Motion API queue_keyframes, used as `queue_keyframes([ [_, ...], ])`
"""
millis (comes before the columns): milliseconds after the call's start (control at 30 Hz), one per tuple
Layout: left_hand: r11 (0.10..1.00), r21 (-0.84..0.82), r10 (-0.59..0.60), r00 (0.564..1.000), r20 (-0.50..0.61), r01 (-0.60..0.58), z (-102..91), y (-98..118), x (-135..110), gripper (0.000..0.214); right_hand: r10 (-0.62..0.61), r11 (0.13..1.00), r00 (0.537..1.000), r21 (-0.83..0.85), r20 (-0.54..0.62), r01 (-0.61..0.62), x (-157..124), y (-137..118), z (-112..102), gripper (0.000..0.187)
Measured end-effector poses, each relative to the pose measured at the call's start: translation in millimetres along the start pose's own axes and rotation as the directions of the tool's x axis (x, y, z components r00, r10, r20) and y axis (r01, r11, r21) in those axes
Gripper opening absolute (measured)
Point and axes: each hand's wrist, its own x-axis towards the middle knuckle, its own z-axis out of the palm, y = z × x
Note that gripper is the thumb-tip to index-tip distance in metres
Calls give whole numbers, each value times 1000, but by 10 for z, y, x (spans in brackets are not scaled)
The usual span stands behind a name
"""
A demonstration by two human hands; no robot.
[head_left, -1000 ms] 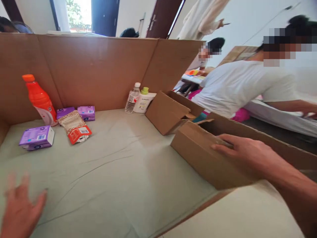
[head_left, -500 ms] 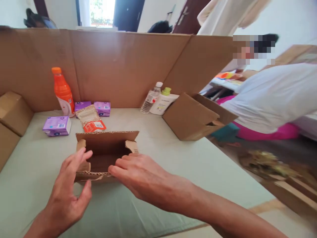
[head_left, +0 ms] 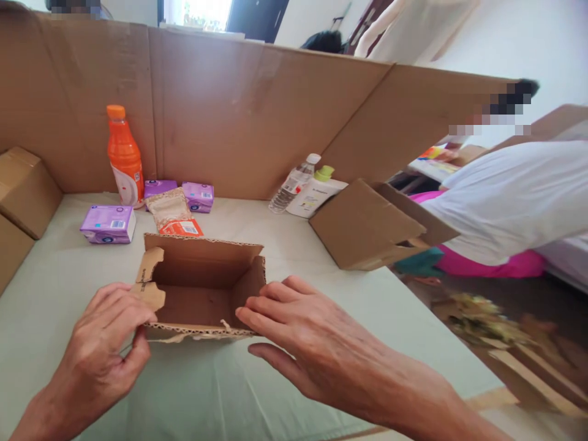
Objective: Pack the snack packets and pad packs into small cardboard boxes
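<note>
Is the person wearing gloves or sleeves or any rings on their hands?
No. The left hand and right hand are both bare: no gloves, rings or watch show. Both forearms are uncovered too, with no sleeve in view.

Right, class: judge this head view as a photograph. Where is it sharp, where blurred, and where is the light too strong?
Head view: the open cardboard box and both hands, left hand and right hand, are sharp; the lower right floor clutter is smeared; the window at top is blown out white; the cardboard wall bows from wide-angle distortion; light is soft, shadows faint.
</note>
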Motion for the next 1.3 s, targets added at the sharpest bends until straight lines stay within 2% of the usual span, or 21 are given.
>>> queue_keyframes([
  [167, 996, 1, -93, 996, -9, 93, -164, -103, -252, 24, 53, 997, 999, 60, -5, -53, -88, 124, 98, 3],
  [267, 994, -16, -108, 994, 31, 109, -221, -88, -308, 27, 59, 991, 998, 117, 4, -59, -164, 199, 194, 16],
  [367, 999, 7, -42, 987, 156, 41, -285, -50, -187, 25, 59, 982, 998, 178, 34, -64, -201, 254, 237, 27],
  [467, 994, 28, 84, 928, 362, -101, -337, -35, 26, 21, 55, 949, 992, 304, 115, -88, -178, 352, 173, 43],
  [533, 990, 0, 125, 895, 429, -138, -338, -42, 137, 18, 41, 895, 986, 432, 160, -107, -127, 478, 88, 61],
  [567, 992, -10, 115, 894, 434, -123, -327, -47, 169, 16, 23, 851, 983, 512, 182, -115, -88, 563, 45, 67],
  [633, 998, -5, 62, 912, 406, -65, -293, -58, 178, 14, -21, 725, 975, 675, 221, -137, 27, 764, -8, 69],
  [700, 998, 32, 42, 941, 336, -56, -259, -65, 128, 14, 36, 581, 976, 790, 217, -197, 215, 988, 16, 62],
  [767, 993, 86, 61, 965, 253, -85, -238, -68, 47, 19, 245, 473, 956, 840, 163, -264, 496, 1213, 144, 52],
  [833, 984, 147, 72, 978, 194, -102, -228, -73, -32, 26, 470, 401, 874, 852, 123, -336, 865, 1418, 369, 43],
  [900, 976, 191, 73, 984, 162, -104, -221, -84, -90, 30, 580, 354, 802, 842, 143, -406, 1281, 1589, 657, 34],
  [1000, 972, 215, 61, 988, 144, -92, -204, -111, -120, 30, 613, 309, 766, 833, 194, -458, 1871, 1739, 1100, 25],
  [1100, 970, 227, 49, 986, 161, -85, -194, -133, -92, 30, 620, 241, 745, 844, 246, -479, 2278, 1736, 1450, 24],
  [1200, 969, 229, 49, 983, 177, -90, -200, -136, -45, 31, 603, 160, 741, 866, 294, -474, 2420, 1643, 1646, 28],
  [1300, 974, 209, 49, 981, 190, -89, -206, -121, -3, 31, 606, 114, 751, 906, 262, -408, 2286, 1569, 1641, 25],
])
